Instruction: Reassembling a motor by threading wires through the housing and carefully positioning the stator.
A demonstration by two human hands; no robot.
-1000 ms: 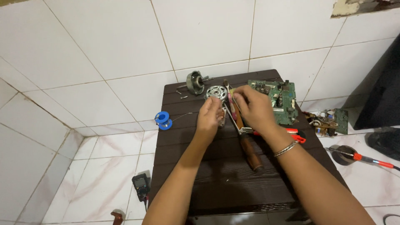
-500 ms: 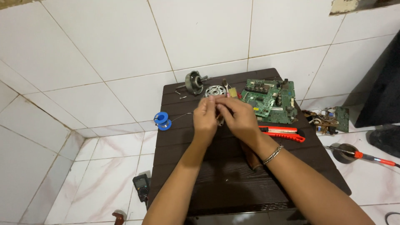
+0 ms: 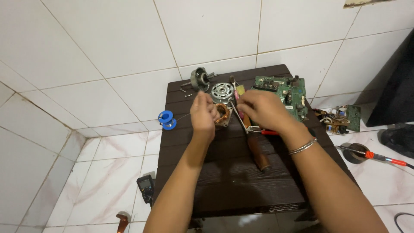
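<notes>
Copper windings glint between our two hands, on a small motor stator [image 3: 223, 114] that sits above the far middle of the dark brown slatted table [image 3: 224, 181]. Our left hand [image 3: 202, 114] is curled at the stator's left side, fingers bent in against it; whether it pinches the part itself or something fine we cannot tell. Our right hand [image 3: 263, 110] comes in from the right with its fingers drawn together just beside the stator, seemingly nipping something thin, though what it is stays too small to make out; a silver bangle [image 3: 302, 146] circles that wrist. Just beyond the stator lies a round silver motor end cover [image 3: 222, 91], and farther left at the table's far edge a grey rotor with its shaft [image 3: 200, 78], with a couple of loose screws [image 3: 186, 92] near it. A green circuit board [image 3: 282, 92] rests on the far right of the table, partly behind our right hand. A tool with a brown wooden handle [image 3: 258, 153] lies near the middle of the table, its metal shaft running up toward the stator, and a red-handled tool [image 3: 269, 132] peeks out under our right wrist. On the white tiled floor [image 3: 108, 164], a blue spool [image 3: 166, 119] sits just left of the table, a dark multimeter [image 3: 145, 188] lies nearer us, and on the right are a second circuit board [image 3: 340, 118] and a soldering iron with an orange grip [image 3: 379, 157].
</notes>
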